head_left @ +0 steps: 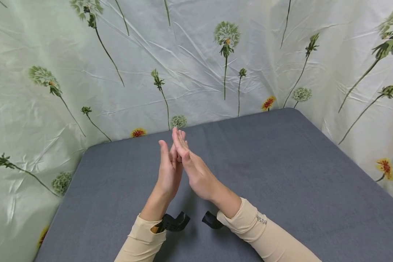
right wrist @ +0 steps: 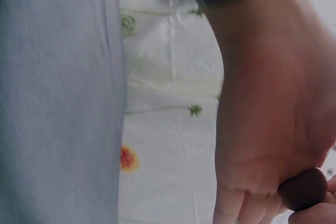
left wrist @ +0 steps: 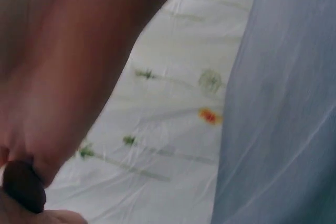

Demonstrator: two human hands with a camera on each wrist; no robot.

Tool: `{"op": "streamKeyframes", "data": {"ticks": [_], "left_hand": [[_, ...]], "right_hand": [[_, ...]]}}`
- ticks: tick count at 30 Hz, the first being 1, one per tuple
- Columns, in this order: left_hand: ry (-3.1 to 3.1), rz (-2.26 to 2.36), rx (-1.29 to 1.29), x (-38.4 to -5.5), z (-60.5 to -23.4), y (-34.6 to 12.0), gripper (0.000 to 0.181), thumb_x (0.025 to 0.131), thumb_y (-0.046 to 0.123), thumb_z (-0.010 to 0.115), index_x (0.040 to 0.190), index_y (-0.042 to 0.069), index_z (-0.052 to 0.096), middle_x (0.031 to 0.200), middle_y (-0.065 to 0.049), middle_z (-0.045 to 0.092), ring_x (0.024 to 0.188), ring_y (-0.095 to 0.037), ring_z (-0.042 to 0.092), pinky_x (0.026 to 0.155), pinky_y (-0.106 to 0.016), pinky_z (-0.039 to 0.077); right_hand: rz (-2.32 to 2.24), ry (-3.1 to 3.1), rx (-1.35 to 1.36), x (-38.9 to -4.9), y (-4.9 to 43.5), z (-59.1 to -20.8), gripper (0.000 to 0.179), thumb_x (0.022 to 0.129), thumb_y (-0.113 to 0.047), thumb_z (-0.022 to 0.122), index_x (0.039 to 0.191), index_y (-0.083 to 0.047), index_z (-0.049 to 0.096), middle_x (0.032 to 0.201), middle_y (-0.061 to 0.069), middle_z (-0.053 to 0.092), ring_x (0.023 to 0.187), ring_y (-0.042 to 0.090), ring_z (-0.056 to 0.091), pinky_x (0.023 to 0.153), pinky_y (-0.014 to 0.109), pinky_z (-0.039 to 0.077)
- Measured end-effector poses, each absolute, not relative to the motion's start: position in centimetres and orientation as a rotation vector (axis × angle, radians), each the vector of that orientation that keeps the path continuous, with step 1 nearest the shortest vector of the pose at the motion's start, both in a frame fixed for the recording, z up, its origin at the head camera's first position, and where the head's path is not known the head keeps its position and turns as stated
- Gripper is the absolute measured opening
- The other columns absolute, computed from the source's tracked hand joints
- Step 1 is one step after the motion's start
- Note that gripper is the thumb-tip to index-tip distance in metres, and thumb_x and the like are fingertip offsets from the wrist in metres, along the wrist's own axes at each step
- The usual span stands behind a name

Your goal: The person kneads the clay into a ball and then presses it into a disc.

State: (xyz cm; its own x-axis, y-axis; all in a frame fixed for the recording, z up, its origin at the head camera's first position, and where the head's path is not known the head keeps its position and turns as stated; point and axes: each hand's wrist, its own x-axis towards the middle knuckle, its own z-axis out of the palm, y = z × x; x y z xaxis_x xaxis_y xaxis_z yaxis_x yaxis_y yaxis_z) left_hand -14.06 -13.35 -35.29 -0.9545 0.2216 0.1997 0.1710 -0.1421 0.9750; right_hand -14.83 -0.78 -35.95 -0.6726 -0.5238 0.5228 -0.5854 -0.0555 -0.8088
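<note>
In the head view my left hand [head_left: 169, 176] and right hand [head_left: 201, 177] are raised over the table, palms facing, fingers straight and pointing away from me. Their upper parts meet, while the wrists stand apart. Between the palms, a smooth dark brown rounded lump shows in the left wrist view [left wrist: 24, 186] and the right wrist view [right wrist: 303, 189]; its material cannot be told. Both palms seem to press on it from either side. From the head view the lump is hidden by the hands. Neither thumb curls round it.
A grey cloth-covered table [head_left: 265, 156] lies beneath the hands. Behind and beside it hangs a pale curtain [head_left: 196, 47] printed with dandelions and flowers. Black camera mounts [head_left: 176, 222] jut inward from both wrists, close to each other. Beige sleeves [head_left: 144, 236] cover the forearms.
</note>
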Motion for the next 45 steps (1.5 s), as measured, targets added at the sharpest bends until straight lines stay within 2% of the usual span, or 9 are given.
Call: {"op": "streamKeyframes", "data": {"ticks": [5, 9, 16, 21, 24, 28, 33, 37, 45], "left_hand": [[1.997, 2.149, 0.591, -13.3, -35.2, -11.8, 0.091, 0.102, 0.075, -0.011, 0.174, 0.020, -0.001, 0.182, 0.008, -0.005, 0.169, -0.017, -0.005, 0.137, -0.054, 0.002], [1.977, 2.066, 0.632, -12.7, -34.9, -11.1, 0.088, 0.103, 0.076, -0.008, 0.173, 0.022, -0.008, 0.181, 0.010, -0.010, 0.169, -0.020, -0.004, 0.137, -0.056, 0.001], [1.919, 2.029, 0.623, -11.5, -34.6, -10.4, 0.089, 0.103, 0.075, -0.008, 0.170, 0.018, -0.018, 0.179, 0.003, -0.019, 0.169, -0.024, -0.011, 0.136, -0.056, -0.003], [1.908, 2.177, 0.597, -11.1, -34.2, -10.2, 0.087, 0.103, 0.075, -0.010, 0.171, 0.020, -0.015, 0.180, 0.009, -0.017, 0.168, -0.019, -0.016, 0.136, -0.055, -0.007], [1.960, 2.247, 0.591, -11.3, -34.0, -10.5, 0.087, 0.103, 0.075, -0.009, 0.172, 0.021, -0.012, 0.180, 0.010, -0.014, 0.168, -0.017, -0.014, 0.136, -0.055, -0.008], [2.061, 2.365, 0.571, -11.7, -33.8, -11.3, 0.088, 0.103, 0.077, -0.006, 0.173, 0.024, -0.009, 0.180, 0.015, -0.009, 0.168, -0.011, -0.010, 0.136, -0.053, -0.005], [2.178, 2.449, 0.535, -12.2, -33.4, -12.7, 0.086, 0.101, 0.083, -0.001, 0.172, 0.035, -0.006, 0.178, 0.026, -0.001, 0.168, -0.008, 0.000, 0.135, -0.046, 0.010], [2.299, 2.453, 0.546, -12.8, -33.5, -13.8, 0.084, 0.101, 0.086, 0.004, 0.172, 0.041, -0.003, 0.178, 0.028, 0.002, 0.167, -0.003, -0.001, 0.129, -0.043, 0.016], [2.336, 2.584, 0.498, -14.7, -34.6, -15.9, 0.083, 0.104, 0.083, 0.012, 0.172, 0.039, -0.003, 0.179, 0.024, 0.003, 0.166, 0.002, -0.007, 0.134, -0.055, -0.013]], "right_hand": [[1.922, -2.075, 1.139, -16.0, 0.4, -35.4, 0.102, 0.100, -0.081, 0.001, 0.173, -0.011, 0.006, 0.182, -0.004, -0.001, 0.170, 0.017, -0.004, 0.138, 0.042, -0.004], [1.914, -2.101, 1.052, -16.8, 1.3, -35.2, 0.104, 0.099, -0.084, 0.001, 0.173, -0.010, 0.003, 0.182, -0.003, -0.003, 0.169, 0.017, -0.007, 0.137, 0.045, -0.007], [2.064, -2.119, 0.922, -17.8, 2.0, -35.6, 0.109, 0.093, -0.091, 0.003, 0.173, -0.016, -0.004, 0.180, -0.009, -0.011, 0.168, 0.013, -0.014, 0.136, 0.051, -0.009], [2.140, -2.137, 0.937, -17.8, 1.5, -36.2, 0.113, 0.089, -0.094, 0.004, 0.173, -0.018, -0.007, 0.180, -0.007, -0.014, 0.167, 0.013, -0.015, 0.136, 0.052, -0.009], [2.170, -2.149, 0.943, -17.4, 0.8, -36.5, 0.115, 0.088, -0.095, 0.003, 0.173, -0.018, -0.005, 0.181, -0.005, -0.007, 0.168, 0.015, -0.007, 0.136, 0.053, -0.007], [2.185, -2.185, 1.048, -16.4, -0.5, -36.8, 0.117, 0.088, -0.093, 0.001, 0.172, -0.013, -0.007, 0.182, -0.002, -0.001, 0.169, 0.015, -0.003, 0.137, 0.051, -0.004], [2.180, -2.247, 1.189, -15.0, -1.9, -37.0, 0.115, 0.089, -0.091, -0.001, 0.171, -0.010, -0.011, 0.181, -0.003, -0.012, 0.167, 0.013, -0.011, 0.137, 0.049, -0.001], [2.173, -2.287, 1.251, -14.1, -2.3, -37.0, 0.107, 0.095, -0.087, -0.001, 0.171, -0.013, -0.010, 0.180, -0.005, -0.013, 0.167, 0.014, -0.010, 0.137, 0.051, 0.001], [2.076, -2.352, 1.412, -12.4, -3.0, -36.9, 0.086, 0.106, -0.073, -0.003, 0.171, -0.017, -0.011, 0.178, -0.012, -0.016, 0.166, 0.008, -0.011, 0.138, 0.045, 0.004]]}}
